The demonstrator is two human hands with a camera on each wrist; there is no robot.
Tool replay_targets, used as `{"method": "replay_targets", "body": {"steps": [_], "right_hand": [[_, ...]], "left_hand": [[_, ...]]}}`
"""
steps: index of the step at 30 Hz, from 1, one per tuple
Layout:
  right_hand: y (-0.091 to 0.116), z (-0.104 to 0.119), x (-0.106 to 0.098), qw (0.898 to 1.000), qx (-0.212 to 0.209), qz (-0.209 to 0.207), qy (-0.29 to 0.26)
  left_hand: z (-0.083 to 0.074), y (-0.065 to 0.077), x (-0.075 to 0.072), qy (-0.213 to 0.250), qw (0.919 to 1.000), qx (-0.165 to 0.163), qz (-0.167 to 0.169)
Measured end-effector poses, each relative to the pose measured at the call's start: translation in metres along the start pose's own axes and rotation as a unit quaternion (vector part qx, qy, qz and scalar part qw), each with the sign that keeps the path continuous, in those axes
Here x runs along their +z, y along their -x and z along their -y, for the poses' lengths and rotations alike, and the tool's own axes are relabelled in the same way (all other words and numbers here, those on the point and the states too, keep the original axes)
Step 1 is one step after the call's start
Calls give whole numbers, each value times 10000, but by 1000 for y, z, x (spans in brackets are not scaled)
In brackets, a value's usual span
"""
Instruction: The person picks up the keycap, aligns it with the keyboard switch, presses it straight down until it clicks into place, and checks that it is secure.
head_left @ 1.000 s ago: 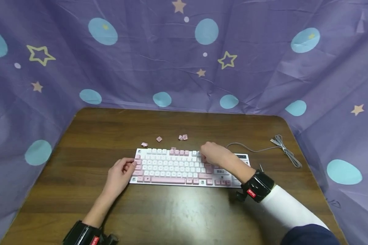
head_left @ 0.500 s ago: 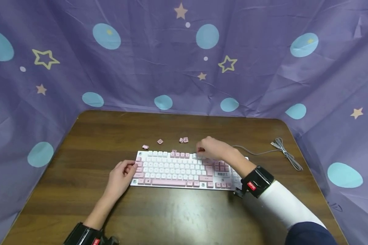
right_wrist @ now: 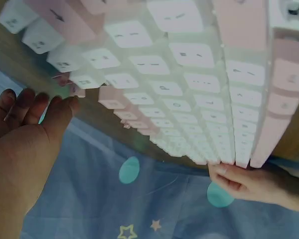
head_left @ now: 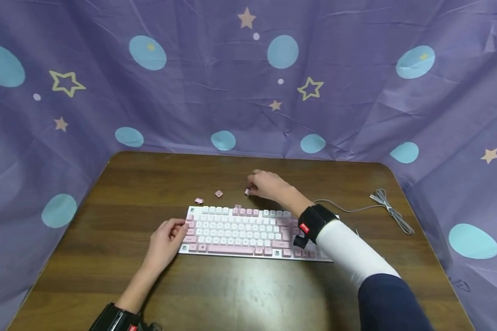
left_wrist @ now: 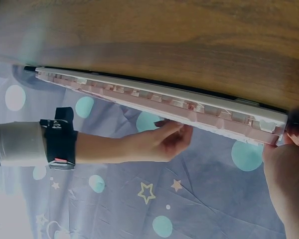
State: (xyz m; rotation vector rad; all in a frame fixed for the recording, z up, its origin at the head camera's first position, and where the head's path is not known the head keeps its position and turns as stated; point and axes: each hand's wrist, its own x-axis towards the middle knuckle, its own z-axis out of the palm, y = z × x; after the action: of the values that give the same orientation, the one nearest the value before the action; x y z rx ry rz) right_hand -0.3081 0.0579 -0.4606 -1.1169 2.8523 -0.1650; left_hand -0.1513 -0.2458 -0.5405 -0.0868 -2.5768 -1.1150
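A pink and white keyboard (head_left: 232, 233) lies on the wooden table. At its left end my left hand (head_left: 163, 239) grips the edge, with the thumb along the side keys; the left wrist view has this hand (left_wrist: 291, 174) at the keyboard's corner. My right hand (head_left: 268, 186) reaches past the back edge, low over the table. A pink keycap (head_left: 246, 192) shows right at its fingertips. In the right wrist view the fingers of this hand (right_wrist: 27, 137) are loosely bent and apart, with a keycap (right_wrist: 77, 91) just beyond the thumb.
Two more loose pink keycaps lie behind the keyboard, one tilted keycap (head_left: 218, 193) and one nearer its left corner, a keycap (head_left: 199, 201). Another keycap (head_left: 238, 207) sits at the top row. A bundled grey cable (head_left: 391, 211) lies at right. Purple cloth (head_left: 248, 110) hangs behind the table.
My right hand has moved left and away from the keyboard's upper right keys to the loose keycaps behind it. The left hand stays at the keyboard's left edge.
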Motion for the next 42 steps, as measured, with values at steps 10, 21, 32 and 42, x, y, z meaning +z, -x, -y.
{"method": "replay_targets", "body": {"steps": [10,21,32,42], "right_hand": [[-11,7,10,9993,-85,236,276],[21,-7,-5,9981,-142,-249,-542],[92,-17,-10,9886,-307,-771,-1254],[151,-25,-10,9821,137,-959,-1616]], "left_hand": [[1,-1,2,32,10000,34,-2],[0,-6,-1,-73,9999,81,-79],[3,-4,4,-68,9999,73,-88],[1,-2,2,-104,9999,8,14]]}}
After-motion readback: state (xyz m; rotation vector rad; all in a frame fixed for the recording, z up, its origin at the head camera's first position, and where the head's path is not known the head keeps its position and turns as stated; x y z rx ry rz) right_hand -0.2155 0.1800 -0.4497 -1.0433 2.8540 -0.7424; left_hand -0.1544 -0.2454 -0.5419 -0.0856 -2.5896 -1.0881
